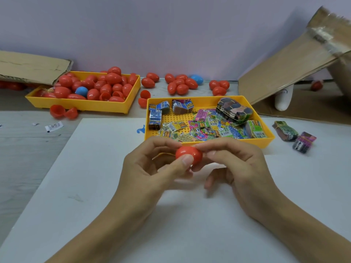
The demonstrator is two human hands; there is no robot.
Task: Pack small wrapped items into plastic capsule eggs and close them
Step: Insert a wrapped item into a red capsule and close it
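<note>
Hands meet above the white board: left hand (152, 164) and right hand (233, 160) pinch a red egg (189, 153) from both sides, likely pressing it closed; next, probably set it aside. Beyond, the near tray (269, 138) holds wrapped items (201, 128). Toward the table's far left edge, the far tray (83, 105) holds eggs, mostly red.

A closed red capsule egg (188, 155) lies sideways, above the white sheet, before the wrapped items' tray.

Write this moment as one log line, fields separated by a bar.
step: closing egg | left hand: holds red egg | right hand: pinches same egg | wrapped items: in near yellow tray
</note>
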